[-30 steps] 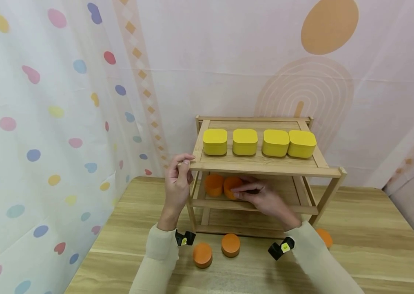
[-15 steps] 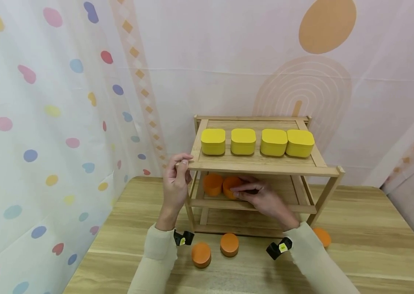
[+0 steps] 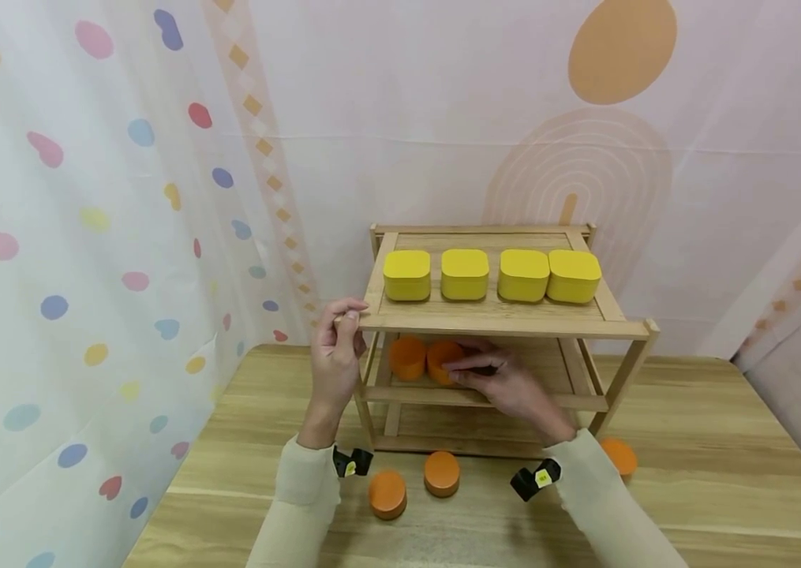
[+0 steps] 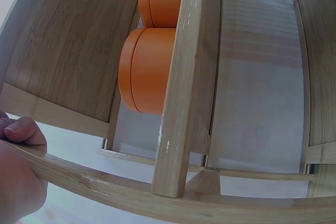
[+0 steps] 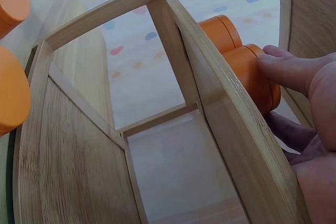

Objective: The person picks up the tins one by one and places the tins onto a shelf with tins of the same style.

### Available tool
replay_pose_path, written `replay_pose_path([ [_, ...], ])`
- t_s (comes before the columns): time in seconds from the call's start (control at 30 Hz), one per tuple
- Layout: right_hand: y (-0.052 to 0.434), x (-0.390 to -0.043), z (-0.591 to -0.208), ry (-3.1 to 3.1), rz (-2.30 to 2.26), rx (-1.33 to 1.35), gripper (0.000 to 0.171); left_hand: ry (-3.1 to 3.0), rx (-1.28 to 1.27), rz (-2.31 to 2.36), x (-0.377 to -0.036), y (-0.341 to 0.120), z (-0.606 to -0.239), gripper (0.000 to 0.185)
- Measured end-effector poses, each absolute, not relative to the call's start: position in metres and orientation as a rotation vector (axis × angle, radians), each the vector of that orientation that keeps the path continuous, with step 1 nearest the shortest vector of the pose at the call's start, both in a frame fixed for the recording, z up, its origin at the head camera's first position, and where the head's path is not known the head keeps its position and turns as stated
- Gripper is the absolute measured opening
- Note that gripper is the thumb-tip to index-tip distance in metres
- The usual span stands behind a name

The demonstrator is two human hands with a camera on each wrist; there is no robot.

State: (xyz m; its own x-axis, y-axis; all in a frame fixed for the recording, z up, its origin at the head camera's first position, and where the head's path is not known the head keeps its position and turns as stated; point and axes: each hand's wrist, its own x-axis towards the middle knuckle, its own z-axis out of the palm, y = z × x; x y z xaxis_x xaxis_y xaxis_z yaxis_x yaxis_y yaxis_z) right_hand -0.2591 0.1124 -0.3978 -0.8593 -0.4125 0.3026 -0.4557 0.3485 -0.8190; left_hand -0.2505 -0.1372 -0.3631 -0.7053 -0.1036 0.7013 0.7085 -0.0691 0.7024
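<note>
In the head view, my left hand (image 3: 337, 355) grips the left front corner of a three-tier wooden shelf rack (image 3: 492, 325), thumb against the frame. My right hand (image 3: 514, 385) reaches under the top board and holds a round orange tin (image 3: 444, 362) on the middle shelf between thumb and fingers. Its lidded side shows in the right wrist view, where my thumb (image 5: 294, 72) presses on the lid. A second orange tin (image 3: 408, 359) stands beside it on the left, touching it; the left wrist view shows this tin (image 4: 149, 71) behind the shelf's front rail.
On the top board stand several yellow square tins (image 3: 465, 275). Two orange tins, one left (image 3: 387, 495) and one right (image 3: 441, 474), stand on the wooden table (image 3: 230, 481) before the rack. Another orange tin (image 3: 618, 458) is partly behind my right sleeve. A patterned curtain (image 3: 428, 158) hangs behind.
The head view has shifted slightly, so everything appears a little further left. Both hands keep their holds, and the tins stay where they were.
</note>
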Motion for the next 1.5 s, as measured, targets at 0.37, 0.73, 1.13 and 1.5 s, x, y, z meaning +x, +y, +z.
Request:
replay_pose_path([
  [0.37,0.114,-0.260,-0.394,-2.525,1.515,0.874,0.018,-1.617,-0.669,-1.829,-0.252,-0.137,-0.361,0.026],
  [0.73,0.113,-0.257,-0.392,-2.521,1.524,0.863,0.019,-1.612,-0.661,-1.837,-0.251,-0.139,-0.361,0.025],
  [1.13,0.113,-0.254,-0.396,-2.532,1.633,0.766,0.026,-1.629,-0.641,-1.835,-0.249,-0.139,-0.365,0.026],
  [1.5,0.117,-0.250,-0.393,-2.496,1.604,0.802,0.029,-1.673,-0.630,-1.871,-0.249,-0.141,-0.358,0.025],
])
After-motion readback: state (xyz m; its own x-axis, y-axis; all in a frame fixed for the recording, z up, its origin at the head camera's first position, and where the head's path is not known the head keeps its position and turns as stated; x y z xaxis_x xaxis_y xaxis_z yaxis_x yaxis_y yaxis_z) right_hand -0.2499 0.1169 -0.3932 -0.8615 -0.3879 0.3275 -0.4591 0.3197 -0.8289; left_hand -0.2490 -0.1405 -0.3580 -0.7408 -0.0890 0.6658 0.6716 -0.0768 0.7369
